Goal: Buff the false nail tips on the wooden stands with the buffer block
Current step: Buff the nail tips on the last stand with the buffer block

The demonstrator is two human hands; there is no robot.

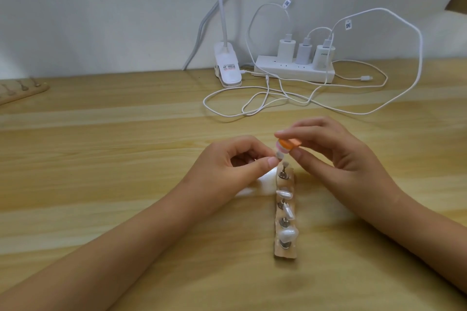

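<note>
Illumination was soft, even and moderately bright, with no hard shadows. Only faint, diffuse shading lay on the table beneath the forearms. A white glare patch burned out the wood grain just beside the left hand. The false nail tips on the wooden stand showed blown highlights. The wall read dull grey-white, brighter at the upper right. Overall sharpness was low. The buffer block gripped by the right hand, and the nail tip pinched by the left, were smeared. Wide-angle distortion bowed the table's far edge. The second stand at far left was indistinct.
</note>
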